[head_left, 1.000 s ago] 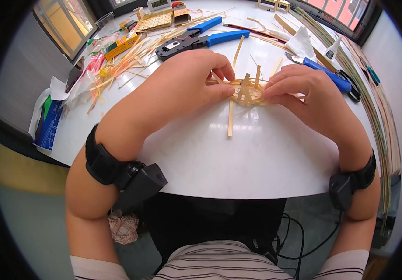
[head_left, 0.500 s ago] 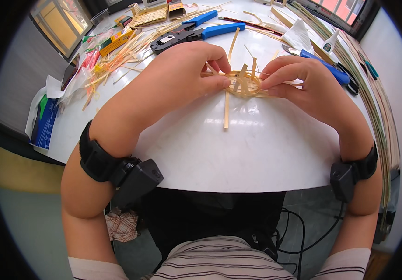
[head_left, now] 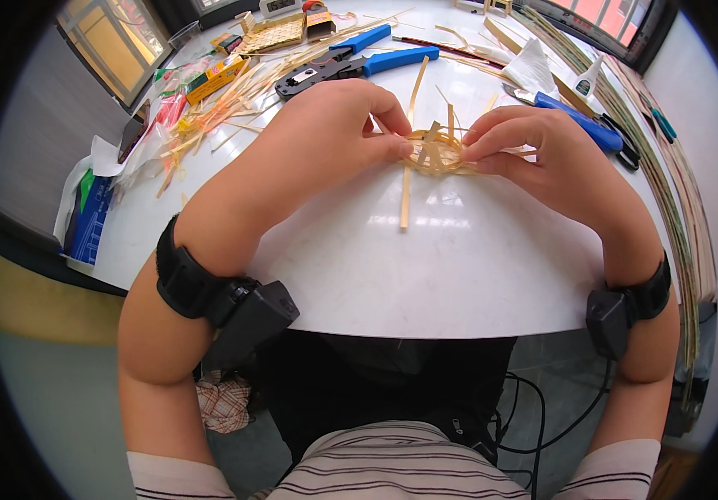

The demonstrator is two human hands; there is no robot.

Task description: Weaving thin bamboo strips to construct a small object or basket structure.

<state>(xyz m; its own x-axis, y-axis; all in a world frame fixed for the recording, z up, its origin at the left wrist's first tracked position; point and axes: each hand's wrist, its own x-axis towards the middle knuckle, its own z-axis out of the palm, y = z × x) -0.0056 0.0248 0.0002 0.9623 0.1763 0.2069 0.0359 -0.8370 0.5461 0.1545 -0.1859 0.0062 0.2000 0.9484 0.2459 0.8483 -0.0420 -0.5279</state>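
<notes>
On white round table, scattered bamboo strips, blue-handled pliers.

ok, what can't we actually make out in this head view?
- Woven strip piece, head view: its edges are covered by the left hand and right hand, so each grip's exact contact is hidden.
- Blue-handled pliers: jaw detail too small.
- Blue-handled cutter: partly hidden behind the right hand.
- Long strips at the right: bent and smeared by the fisheye rim.
- Small woven mat: too small for its pattern to show.
</notes>
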